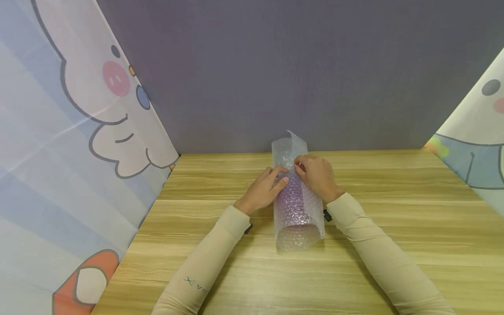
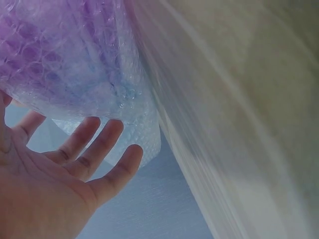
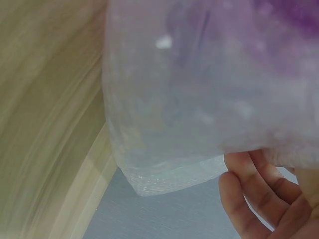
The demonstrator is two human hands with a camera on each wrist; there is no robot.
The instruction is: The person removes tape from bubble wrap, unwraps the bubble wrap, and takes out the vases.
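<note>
A roll of clear bubble wrap (image 1: 313,205) lies lengthwise on the table, wrapped around a purple item (image 1: 290,202) whose kind is hidden by the layers. The wrap's near end forms an open tube, and a loose corner sticks up at the far end. My left hand (image 1: 260,189) rests on the roll's left side, thumb and index finger on top; its other fingers are spread beside the wrap (image 2: 65,94) in the left wrist view. My right hand (image 1: 318,176) pinches the overlapping flap at the upper right between thumb and index finger. In the right wrist view, its remaining fingers (image 3: 256,186) bend loosely below the wrap.
The wood-grain table (image 1: 212,188) meets a grey upright panel (image 1: 252,78) just behind the roll's far end. Cartoon-printed curtains (image 1: 78,144) hang along the left and right sides.
</note>
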